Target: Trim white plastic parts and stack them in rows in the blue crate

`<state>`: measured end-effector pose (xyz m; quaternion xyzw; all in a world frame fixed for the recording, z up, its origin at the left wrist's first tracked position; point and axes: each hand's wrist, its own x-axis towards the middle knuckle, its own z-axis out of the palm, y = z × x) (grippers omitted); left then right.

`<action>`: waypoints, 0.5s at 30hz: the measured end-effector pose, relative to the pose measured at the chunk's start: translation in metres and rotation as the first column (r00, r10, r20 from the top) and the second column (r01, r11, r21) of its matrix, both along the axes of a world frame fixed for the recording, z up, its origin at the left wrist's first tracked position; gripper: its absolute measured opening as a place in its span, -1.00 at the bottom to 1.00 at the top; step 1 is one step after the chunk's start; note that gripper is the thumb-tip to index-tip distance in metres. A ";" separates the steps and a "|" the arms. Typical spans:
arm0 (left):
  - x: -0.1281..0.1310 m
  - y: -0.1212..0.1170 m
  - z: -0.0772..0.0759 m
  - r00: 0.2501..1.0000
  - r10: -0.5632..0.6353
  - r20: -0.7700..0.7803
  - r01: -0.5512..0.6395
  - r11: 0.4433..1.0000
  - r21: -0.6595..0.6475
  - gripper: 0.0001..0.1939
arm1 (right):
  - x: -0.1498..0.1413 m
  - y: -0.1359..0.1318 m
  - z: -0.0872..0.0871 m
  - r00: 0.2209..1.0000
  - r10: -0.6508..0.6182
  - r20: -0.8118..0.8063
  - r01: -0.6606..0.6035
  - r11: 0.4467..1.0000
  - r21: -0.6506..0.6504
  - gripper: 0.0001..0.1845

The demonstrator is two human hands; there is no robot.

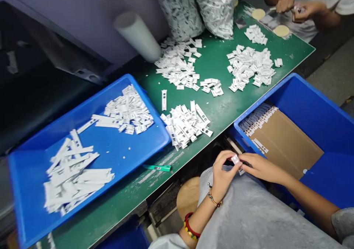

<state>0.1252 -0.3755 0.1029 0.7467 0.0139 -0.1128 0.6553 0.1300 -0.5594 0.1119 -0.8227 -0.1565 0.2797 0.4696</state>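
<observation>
Both hands meet above a grey-clad lap. Fingers of the left hand (224, 173), beaded and red bracelets on its wrist and forearm, narrow, pinching a small white piece (235, 159). Fingers of the right hand (258, 166) also narrow, on the near edge of the same piece; another whitish bit shows just below these fingertips, its shape unclear. Piece is off the counter (218, 110), upheld between the two hands. Left of the fingers, on the counter: heap of longer white parts (184, 125), one long part lying apart beyond it. Farther left, a green marker (157, 168) near the counter edge, then a blue tray (121, 164) with short pieces at its far end, long strips at its near end. Beyond the fingers: more heaps of short white pieces (251, 66), then stuffed clear bags (218, 11) beside a pale cylinder (138, 37). Right of the fingers and slightly beyond: blue bin (318, 103), brown cardboard (290, 142) inside, slotted strips (260, 145) lined along one side. Far beyond, upper right, another person's hands (308, 11) work at the counter's end, grasping something small.
</observation>
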 end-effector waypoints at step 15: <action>0.046 0.089 -0.043 0.765 0.066 0.641 -0.546 0.596 0.589 -0.62 | 0.235 0.151 -0.024 0.943 -0.173 0.284 0.315 0.739 -0.596 -0.53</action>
